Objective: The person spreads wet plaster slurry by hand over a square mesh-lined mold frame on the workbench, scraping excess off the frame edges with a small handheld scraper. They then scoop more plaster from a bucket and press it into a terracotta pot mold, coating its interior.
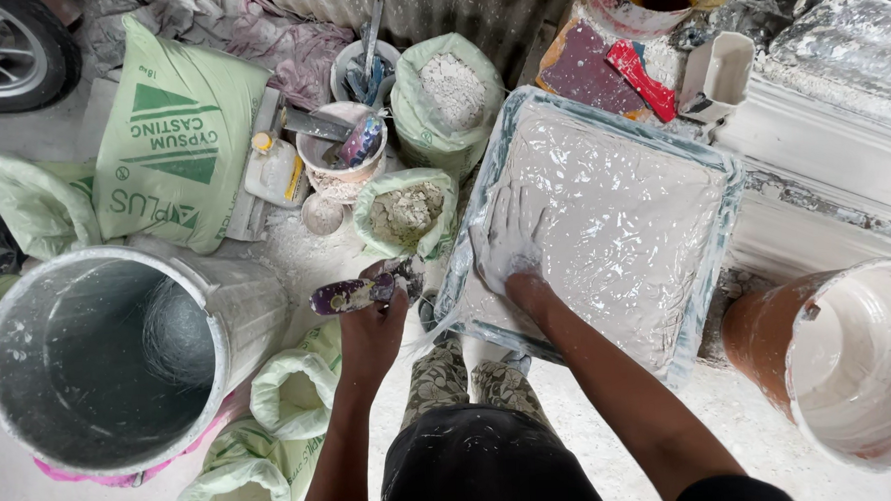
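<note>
The person crouches on the dusty floor (592, 394), dark shorts and patterned leggings closest to me, both arms reaching forward. The left hand (369, 329) has its fingers closed around the purple handle of a scraper (352, 293), held low beside the near left corner of the square tray (717, 231), blade end pointing toward it. The right hand (510, 240) lies flat on the wet plaster (614, 213) that fills the tray, fingers spread open and coated white, gripping nothing, pressing near the tray's left edge. To my eye the smoothing goes best with an even, flat palm, worked outward to the rim so no ridges or air pockets stay in the surface, and with the scraper kept ready for the edges. To the left stands a big grey bucket (223, 320), with pale green sacks (292, 397) slumped at its foot. On the right is an orange tub (760, 332) whitened inside. Further off sit an open bag of greyish powder (406, 212), a bowl with tools (343, 150), a taller open sack of white powder (449, 90) and a large green printed bag (175, 132). Beyond the tray lie a red scraper (643, 77) and a white cup (715, 73).
</note>
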A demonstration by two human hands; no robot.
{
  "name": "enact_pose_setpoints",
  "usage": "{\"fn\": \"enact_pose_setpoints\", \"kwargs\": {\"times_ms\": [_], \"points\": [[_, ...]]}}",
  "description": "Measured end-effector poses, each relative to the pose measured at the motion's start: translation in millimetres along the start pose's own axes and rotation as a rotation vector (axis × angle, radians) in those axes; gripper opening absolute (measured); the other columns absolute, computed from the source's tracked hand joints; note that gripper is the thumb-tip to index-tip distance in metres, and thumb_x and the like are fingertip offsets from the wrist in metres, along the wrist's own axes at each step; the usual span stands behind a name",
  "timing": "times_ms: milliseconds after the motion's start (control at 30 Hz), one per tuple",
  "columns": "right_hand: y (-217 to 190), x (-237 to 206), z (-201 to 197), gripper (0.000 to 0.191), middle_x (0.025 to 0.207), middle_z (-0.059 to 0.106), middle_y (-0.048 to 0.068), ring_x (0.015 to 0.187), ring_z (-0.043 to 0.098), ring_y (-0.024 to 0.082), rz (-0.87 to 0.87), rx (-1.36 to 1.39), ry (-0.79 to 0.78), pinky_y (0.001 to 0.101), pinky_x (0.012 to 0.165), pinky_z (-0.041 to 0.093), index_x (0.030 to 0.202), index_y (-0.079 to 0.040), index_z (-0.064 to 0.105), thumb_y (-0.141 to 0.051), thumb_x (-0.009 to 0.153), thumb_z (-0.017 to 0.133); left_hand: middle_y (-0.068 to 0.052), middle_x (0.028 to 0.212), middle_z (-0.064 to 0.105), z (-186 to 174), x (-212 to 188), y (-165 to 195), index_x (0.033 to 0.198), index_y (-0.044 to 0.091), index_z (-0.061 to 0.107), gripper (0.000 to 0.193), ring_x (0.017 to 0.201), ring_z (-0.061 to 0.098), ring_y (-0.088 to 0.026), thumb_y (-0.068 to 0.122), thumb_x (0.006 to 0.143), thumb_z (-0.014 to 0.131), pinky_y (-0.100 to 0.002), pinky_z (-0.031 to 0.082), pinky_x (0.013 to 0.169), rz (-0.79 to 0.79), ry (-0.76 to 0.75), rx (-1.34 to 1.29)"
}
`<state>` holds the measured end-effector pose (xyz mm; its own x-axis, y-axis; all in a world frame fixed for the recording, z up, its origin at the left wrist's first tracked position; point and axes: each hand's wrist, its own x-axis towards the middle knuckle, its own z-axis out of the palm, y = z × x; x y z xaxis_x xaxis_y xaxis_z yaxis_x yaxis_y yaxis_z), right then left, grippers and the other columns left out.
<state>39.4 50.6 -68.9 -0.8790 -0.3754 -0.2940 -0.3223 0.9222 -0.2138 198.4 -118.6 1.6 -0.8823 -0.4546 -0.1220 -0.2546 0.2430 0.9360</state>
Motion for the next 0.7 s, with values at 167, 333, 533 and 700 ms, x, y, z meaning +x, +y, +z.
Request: {"fn": "enact_pose_setpoints", "kwargs": {"times_ms": [167,333,533,700], "points": [[23,20,6,0.084,0.17,-0.006,0.025,0.158,-0.003,0.039,0.068,0.036,0.01,0.0612,0.124,-0.002,0.16,0.007,0.003,-0.055,0.105,0.02,-0.003,0.078,0.063,-1,7,6,0.129,-0.004,0.062,0.039,0.06,0.051,-0.006,0.007,0.091,0.064,-0.026,0.044,0.053,0.017,-0.02,0.004],[55,85,7,0.082,0.168,0.004,0.03,0.158,0.003,0.043,0.001,0.133,0.286,0.0553,0.127,0.003,0.16,0.012,0.007,-0.047,0.108,0.031,-0.002,0.076,0.062,-1,12,13,0.131,-0.003,0.061,0.041,0.06,0.05,-0.005,0.008,0.092,0.064,-0.025,0.043,0.053,-0.041,-0.057,0.013],[62,98,0,0.067,0.17,0.019,0.024,0.159,0.019,0.039,-0.292,0.197,0.353,0.0523,0.13,0.011,0.163,0.003,0.022,-0.029,0.107,0.039,-0.002,0.08,0.064,0,9,11,0.131,-0.002,0.061,0.042,0.063,0.051,-0.005,0.007,0.091,0.065,-0.025,0.044,0.055,-0.052,-0.041,-0.004],[60,72,-13,0.063,0.17,0.025,0.021,0.155,0.032,0.036,-0.341,0.3,0.282,0.0482,0.133,0.018,0.163,-0.002,0.028,-0.023,0.104,0.035,-0.003,0.084,0.067,-4,2,5,0.13,-0.002,0.062,0.04,0.066,0.054,-0.005,0.007,0.092,0.065,-0.024,0.046,0.058,-0.061,-0.038,0.007]]}}
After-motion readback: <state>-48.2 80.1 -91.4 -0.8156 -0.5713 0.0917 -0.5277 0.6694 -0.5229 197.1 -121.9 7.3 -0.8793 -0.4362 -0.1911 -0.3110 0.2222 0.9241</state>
